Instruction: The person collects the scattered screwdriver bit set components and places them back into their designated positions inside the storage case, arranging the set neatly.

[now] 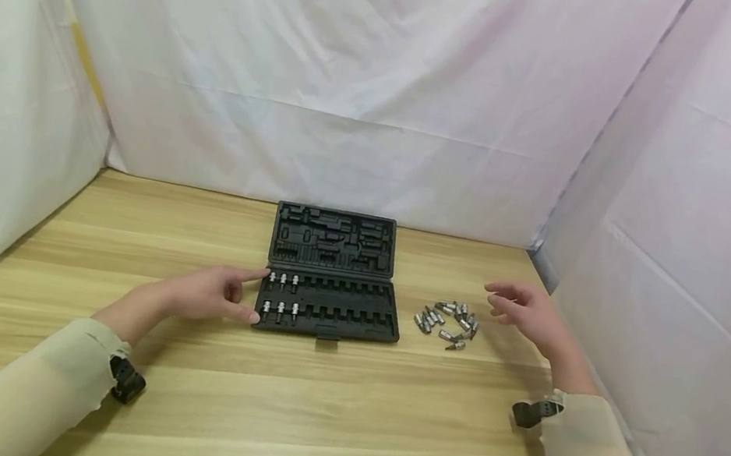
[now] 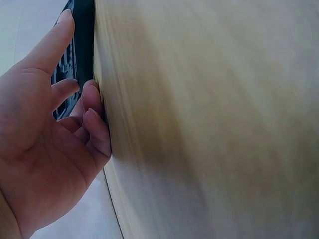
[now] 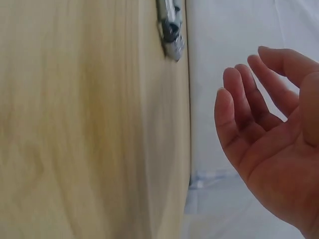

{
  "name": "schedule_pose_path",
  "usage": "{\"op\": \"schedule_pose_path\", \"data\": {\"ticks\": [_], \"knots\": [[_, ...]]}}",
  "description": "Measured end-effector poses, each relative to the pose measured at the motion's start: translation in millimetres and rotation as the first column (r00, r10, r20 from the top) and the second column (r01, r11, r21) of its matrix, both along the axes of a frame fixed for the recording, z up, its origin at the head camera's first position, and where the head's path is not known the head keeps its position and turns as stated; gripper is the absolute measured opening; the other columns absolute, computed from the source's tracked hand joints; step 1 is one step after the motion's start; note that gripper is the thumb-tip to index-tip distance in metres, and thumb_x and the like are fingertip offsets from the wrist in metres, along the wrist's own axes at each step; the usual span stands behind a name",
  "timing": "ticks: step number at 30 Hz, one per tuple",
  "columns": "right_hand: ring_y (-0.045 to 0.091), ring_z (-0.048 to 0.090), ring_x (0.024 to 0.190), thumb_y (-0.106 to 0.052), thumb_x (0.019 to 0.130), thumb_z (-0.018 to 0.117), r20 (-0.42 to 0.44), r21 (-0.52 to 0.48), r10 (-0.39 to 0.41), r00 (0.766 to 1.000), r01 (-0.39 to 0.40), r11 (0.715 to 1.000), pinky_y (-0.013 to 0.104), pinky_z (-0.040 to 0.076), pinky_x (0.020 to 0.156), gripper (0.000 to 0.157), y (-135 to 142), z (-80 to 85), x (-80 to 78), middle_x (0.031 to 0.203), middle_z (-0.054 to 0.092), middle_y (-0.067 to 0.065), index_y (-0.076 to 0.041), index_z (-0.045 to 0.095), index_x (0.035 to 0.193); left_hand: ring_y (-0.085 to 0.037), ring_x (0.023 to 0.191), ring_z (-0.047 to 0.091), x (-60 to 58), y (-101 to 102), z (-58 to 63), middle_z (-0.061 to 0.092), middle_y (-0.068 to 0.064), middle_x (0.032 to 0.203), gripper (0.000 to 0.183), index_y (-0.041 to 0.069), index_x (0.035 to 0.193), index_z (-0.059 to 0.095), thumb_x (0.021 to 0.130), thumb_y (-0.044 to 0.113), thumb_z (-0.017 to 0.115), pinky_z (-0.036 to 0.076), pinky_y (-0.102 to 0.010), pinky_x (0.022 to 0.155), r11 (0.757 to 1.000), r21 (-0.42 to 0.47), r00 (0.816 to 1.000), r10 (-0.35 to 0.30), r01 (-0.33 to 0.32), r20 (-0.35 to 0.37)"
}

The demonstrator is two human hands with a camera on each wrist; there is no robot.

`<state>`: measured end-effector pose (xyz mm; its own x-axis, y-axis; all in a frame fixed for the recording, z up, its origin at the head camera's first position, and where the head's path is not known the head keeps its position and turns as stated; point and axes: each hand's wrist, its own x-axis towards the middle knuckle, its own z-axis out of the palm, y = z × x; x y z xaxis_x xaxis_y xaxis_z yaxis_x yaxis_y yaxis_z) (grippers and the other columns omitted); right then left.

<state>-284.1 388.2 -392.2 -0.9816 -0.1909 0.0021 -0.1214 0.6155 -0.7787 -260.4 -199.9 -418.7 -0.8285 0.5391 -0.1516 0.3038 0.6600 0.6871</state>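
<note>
A black bit socket case point(image 1: 328, 309) lies unfolded on the table, its moulded lid point(image 1: 334, 240) leaning back behind the tray. Metal bit sockets point(image 1: 279, 310) stand at the tray's left end, three in each row; slots to their right hold none. At the case's left edge is my left hand point(image 1: 214, 294), with thumb and index finger stretched out against the edge and the other fingers bent. Loose bit sockets point(image 1: 447, 321) lie scattered right of the case. Just right of them my right hand point(image 1: 526, 313) hovers above the table, fingers loosely bent, holding nothing.
The wooden table point(image 1: 280, 420) extends in front of the case and to both sides. White sheeting point(image 1: 332, 73) hangs behind it and along the left and right sides. A latch point(image 1: 327, 342) juts from the case's front edge.
</note>
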Motion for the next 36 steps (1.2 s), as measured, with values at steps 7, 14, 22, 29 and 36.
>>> {"op": "schedule_pose_path", "data": {"ticks": [7,14,22,29,36], "knots": [[0.024,0.074,0.098,-0.022,0.108,0.072,0.089,0.12,0.024,0.996,-0.035,0.992,0.038,0.064,0.084,0.038,9,-7.2,-3.1,0.13,0.074,0.024,0.001,0.07,0.137,-0.019,0.083,0.053,1.7,-2,-2.1,0.062,-0.004,0.093,0.099,0.012,0.173,0.034,0.095,0.045,0.086,0.048,-0.029,0.069,1.0,0.008,1.0,0.018,-0.018,0.001],[0.02,0.068,0.104,-0.025,0.104,0.076,0.164,0.197,0.086,0.983,-0.118,0.973,0.035,0.06,0.087,0.034,15,-18.8,-7.3,0.126,0.074,0.013,-0.005,0.072,0.132,-0.019,0.082,0.052,1.8,-2,-3.4,0.061,-0.004,0.092,0.099,0.012,0.173,0.034,0.095,0.045,0.086,0.047,-0.028,0.067,1.0,0.008,1.0,0.014,-0.014,-0.003],[0.019,0.066,0.112,-0.034,0.102,0.079,0.196,0.248,0.092,0.976,-0.14,0.959,0.034,0.055,0.09,0.035,8,-16.4,-5.9,0.131,0.075,0.01,-0.011,0.075,0.128,-0.018,0.081,0.051,0.9,-1,-2.6,0.06,-0.003,0.091,0.099,0.011,0.173,0.034,0.096,0.045,0.085,0.046,-0.028,0.067,1.0,0.004,1.0,0.009,-0.009,-0.005],[0.019,0.065,0.109,-0.037,0.101,0.08,0.187,0.306,0.073,0.98,-0.129,0.943,0.034,0.053,0.09,0.033,5,-17.5,-6.8,0.128,0.076,0.007,-0.014,0.077,0.124,-0.018,0.08,0.051,0.8,0,-1.1,0.061,-0.004,0.091,0.099,0.012,0.173,0.034,0.096,0.045,0.086,0.046,-0.028,0.066,1.0,0.008,1.0,0.001,-0.001,0.006],[0.019,0.064,0.107,-0.033,0.099,0.082,0.193,0.282,0.081,0.978,-0.134,0.95,0.035,0.052,0.089,0.032,5,-17.5,-3.1,0.122,0.076,0.006,-0.012,0.077,0.123,-0.019,0.08,0.051,0.3,1,-0.6,0.06,-0.004,0.091,0.098,0.011,0.173,0.034,0.096,0.042,0.086,0.045,-0.028,0.066,1.0,0.017,1.0,0.0,-0.001,0.019]]}}
